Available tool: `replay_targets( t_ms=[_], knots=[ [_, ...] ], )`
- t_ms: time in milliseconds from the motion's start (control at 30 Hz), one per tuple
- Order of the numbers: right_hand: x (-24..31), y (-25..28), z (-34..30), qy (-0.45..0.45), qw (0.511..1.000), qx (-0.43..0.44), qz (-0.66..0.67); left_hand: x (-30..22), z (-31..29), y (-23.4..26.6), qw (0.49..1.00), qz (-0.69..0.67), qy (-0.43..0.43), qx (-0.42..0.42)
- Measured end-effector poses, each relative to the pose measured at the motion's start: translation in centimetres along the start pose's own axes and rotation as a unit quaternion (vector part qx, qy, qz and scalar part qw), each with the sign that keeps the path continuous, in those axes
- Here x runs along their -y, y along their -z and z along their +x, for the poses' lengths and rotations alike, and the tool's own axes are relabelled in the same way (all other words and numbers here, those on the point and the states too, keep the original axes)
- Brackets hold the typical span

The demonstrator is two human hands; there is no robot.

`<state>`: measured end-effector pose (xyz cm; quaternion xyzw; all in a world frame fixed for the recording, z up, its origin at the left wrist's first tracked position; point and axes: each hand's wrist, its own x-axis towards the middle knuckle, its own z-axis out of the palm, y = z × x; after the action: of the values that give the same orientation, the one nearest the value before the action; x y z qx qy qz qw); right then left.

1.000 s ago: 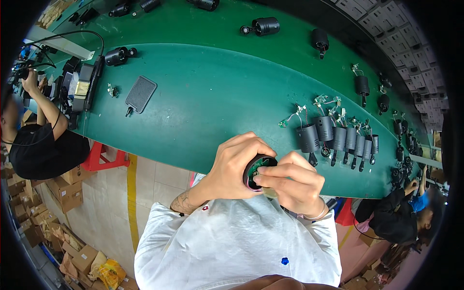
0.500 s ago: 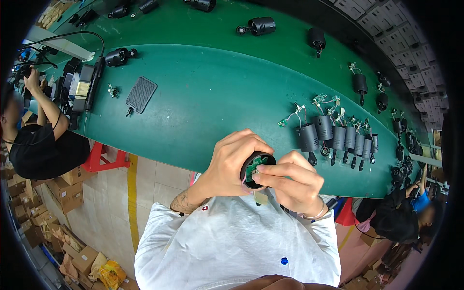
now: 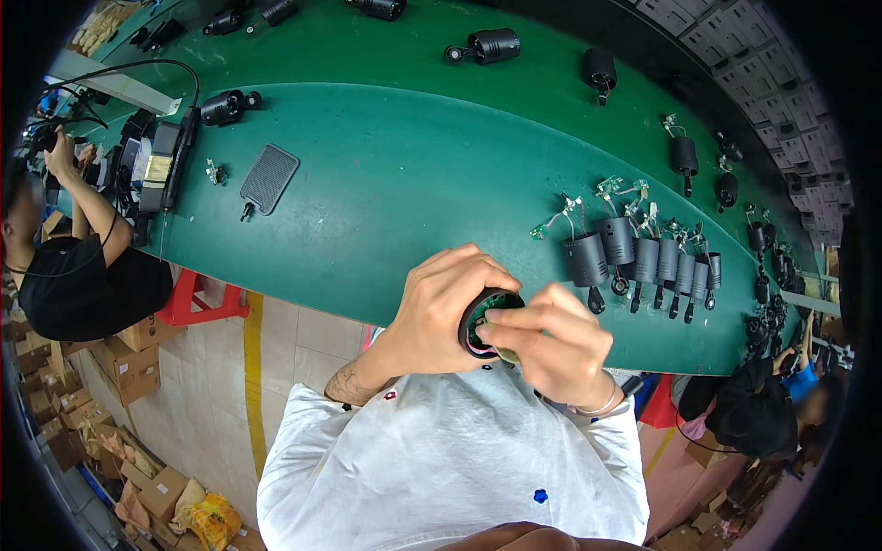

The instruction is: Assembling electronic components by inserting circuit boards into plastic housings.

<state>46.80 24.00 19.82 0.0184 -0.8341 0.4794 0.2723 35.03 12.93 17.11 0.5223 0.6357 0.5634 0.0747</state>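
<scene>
A black cylindrical housing (image 3: 463,332) is held near my chest, its open end tilted up toward me. My left hand (image 3: 441,308) wraps round its side. Inside the mouth a green circuit board (image 3: 501,301) shows in part. The thumb and fingertips of my right hand (image 3: 551,344) are pinched together inside the opening, against the board; whatever is between them is hidden. A pink wire (image 3: 480,350) bends along the lower rim. Beneath my right fingers a small yellowish piece (image 3: 506,354) shows, mostly covered.
Several similar housings (image 3: 585,261) with wired boards stand in a row on the green table (image 3: 367,202), right of my hands. A grey mesh-faced plate (image 3: 269,180) and a small board (image 3: 215,172) lie left. More housings (image 3: 494,46) lie farther back. Co-workers sit at both sides.
My right fingers have shifted slightly left and deeper into the housing. The yellowish piece that hung below the rim is now mostly behind my right hand. My left hand keeps its hold.
</scene>
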Motion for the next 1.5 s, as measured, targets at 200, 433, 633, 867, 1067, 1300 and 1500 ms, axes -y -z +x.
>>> replay_targets(
  t_ms=[200,433,633,867,1067,1300,1500],
  knots=[
    [0.5,0.0,-0.6,0.102,0.988,-0.022,-0.117,0.3,0.0,0.0,1.0,-0.028,-0.004,0.011],
    [0.2,0.9,-0.4,0.09,0.991,-0.013,-0.097,0.2,-0.1,0.0,0.994,-0.096,0.044,0.008],
    [0.0,2.4,-0.3,0.081,0.985,-0.143,-0.052,0.4,0.6,0.7,0.998,-0.066,0.002,0.003],
    [-0.5,2.3,-0.1,0.007,0.971,-0.081,0.223,0.6,0.7,0.5,0.998,-0.069,0.013,0.0],
    [-1.3,1.9,-0.1,-0.063,0.955,-0.065,0.284,0.8,1.1,0.4,0.999,-0.034,-0.005,-0.018],
    [-1.8,2.3,-0.1,-0.042,0.969,-0.21,0.125,1.1,0.8,0.7,0.999,0.001,0.002,-0.034],
    [-2.2,2.7,0.1,-0.012,0.969,-0.244,0.022,0.6,0.8,0.8,1.0,0.0,0.009,-0.02]
  ],
)
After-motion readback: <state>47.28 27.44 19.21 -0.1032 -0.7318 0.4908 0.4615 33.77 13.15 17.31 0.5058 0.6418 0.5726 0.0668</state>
